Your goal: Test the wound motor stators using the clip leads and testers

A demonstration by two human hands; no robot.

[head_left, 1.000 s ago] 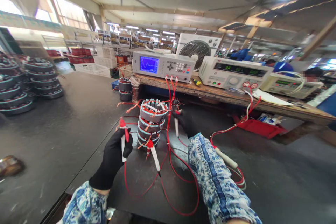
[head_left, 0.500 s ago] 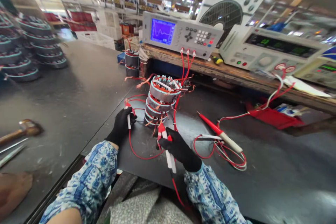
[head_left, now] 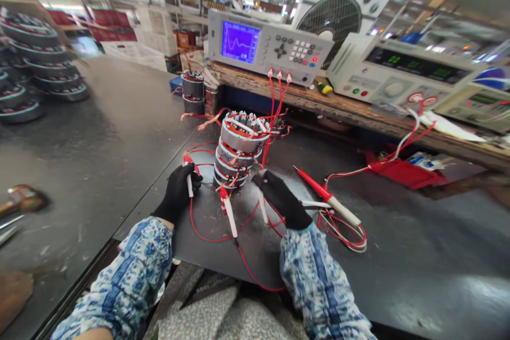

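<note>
While I watch from my remote station, blurred stacks of wound stators (head_left: 30, 56) sit at far left on the dark bench (head_left: 99, 117). Nearer, my black-gloved left hand (head_left: 177, 194) closes around a white test probe (head_left: 189, 186). Just right of it, a taller wound stator stack (head_left: 239, 151) stands trailing red leads. My right hand (head_left: 282, 199) pinches a second white probe (head_left: 262, 207), while a red probe (head_left: 314, 183) lies beyond. Along the far wooden bench (head_left: 255, 79) stand a waveform tester (head_left: 255, 45) and a fan (head_left: 332, 21).

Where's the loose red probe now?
Head view: the red test probe lies on the black mat, right of the right hand, beside a coil of red and white wire.
</note>
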